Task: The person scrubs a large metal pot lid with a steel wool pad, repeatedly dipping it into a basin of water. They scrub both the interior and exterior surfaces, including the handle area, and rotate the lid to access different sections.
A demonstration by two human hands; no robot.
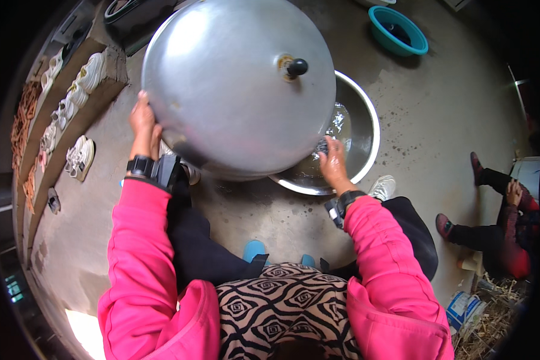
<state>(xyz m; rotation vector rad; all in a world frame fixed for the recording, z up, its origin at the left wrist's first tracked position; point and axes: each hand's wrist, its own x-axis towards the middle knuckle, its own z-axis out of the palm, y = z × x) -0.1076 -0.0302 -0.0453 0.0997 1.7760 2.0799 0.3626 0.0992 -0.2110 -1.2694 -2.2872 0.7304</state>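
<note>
A large round aluminium lid (234, 99) with a black knob (297, 67) is held up in front of me, tilted. My left hand (143, 121) grips its left edge, with part of the fingers hidden behind it. Between the fingers of my right hand (334, 159) is a dark grey scouring pad (321, 145), close to the lid's lower right edge; I cannot tell if the pad touches the lid. Under the lid and that hand stands a wide stainless steel basin (364, 130) with water in it, its left part covered by the lid.
White shoes line the steps (112, 72) at left, and a pair of sneakers (79, 157) sits on the concrete floor (414, 148). A turquoise basin (398, 31) holding something dark stands at the far right. Another person (499, 229) sits at right, near straw and a paint bucket (465, 310).
</note>
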